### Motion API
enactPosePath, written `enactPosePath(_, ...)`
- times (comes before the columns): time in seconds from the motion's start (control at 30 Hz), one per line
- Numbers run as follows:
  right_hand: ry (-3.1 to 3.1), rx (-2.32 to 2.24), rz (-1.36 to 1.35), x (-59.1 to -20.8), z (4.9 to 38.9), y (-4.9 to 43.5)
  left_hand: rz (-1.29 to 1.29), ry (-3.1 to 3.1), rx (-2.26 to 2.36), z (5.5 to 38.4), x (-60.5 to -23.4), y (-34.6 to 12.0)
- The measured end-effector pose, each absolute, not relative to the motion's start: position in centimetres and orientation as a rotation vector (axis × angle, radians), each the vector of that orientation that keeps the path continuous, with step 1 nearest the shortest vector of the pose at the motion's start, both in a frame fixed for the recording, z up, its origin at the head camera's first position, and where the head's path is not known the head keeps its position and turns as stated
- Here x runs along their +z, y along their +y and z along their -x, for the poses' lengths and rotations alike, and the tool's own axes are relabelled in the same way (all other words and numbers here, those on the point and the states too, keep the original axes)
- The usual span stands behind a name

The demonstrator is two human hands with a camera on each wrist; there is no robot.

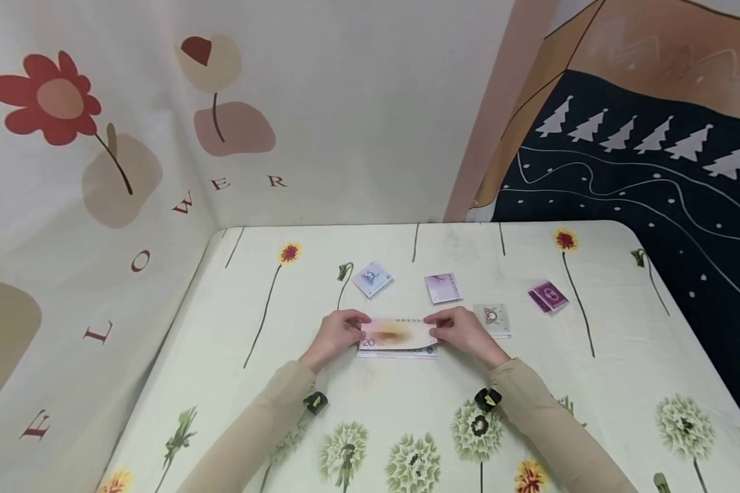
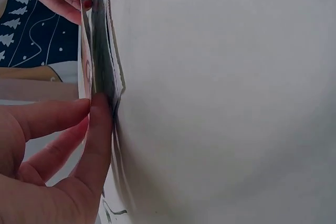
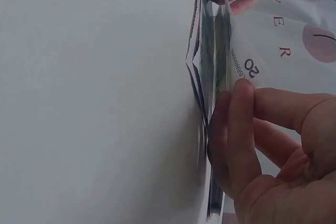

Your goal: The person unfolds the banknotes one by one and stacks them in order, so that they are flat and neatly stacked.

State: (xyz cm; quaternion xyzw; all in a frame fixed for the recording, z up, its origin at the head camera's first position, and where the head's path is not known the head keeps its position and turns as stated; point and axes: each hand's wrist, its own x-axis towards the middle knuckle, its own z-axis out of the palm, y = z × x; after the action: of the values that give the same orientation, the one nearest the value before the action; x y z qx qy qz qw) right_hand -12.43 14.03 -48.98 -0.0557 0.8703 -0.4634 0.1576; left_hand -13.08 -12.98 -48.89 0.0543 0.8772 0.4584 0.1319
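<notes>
Sleeves, two, beige (image 1: 253, 424): entering from the bottom edge of the head view. Left hand (image 1: 343, 330): centre of frame, thumb and fingers together, clamped on the left end of a printed note. Right hand (image 1: 462, 332): likewise, on the right end. Note, one, marked 20 (image 1: 398, 333): centre of frame, between the hands, long axis running left to right from grip to grip; neither hand nearer. Paper stack (image 1: 401, 355): directly below the note, its edges showing along the note's lower side; whether also pinched, cannot tell. Pale piece (image 1: 495, 319): just beside the right hand. Bluish piece (image 1: 373, 279), lilac piece (image 1: 443, 288): above the note. Purple piece (image 1: 550, 296): farther out, right of centre. Counter (image 1: 203, 322): flower-printed cover, beneath all.
</notes>
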Motion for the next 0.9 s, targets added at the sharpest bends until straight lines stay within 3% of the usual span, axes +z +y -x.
enactPosePath(0.9,2.534,-1.278,0.173,-49.5,12.4,14.1,-0.278,2.683,0.942,13.6,-48.5,-11.8)
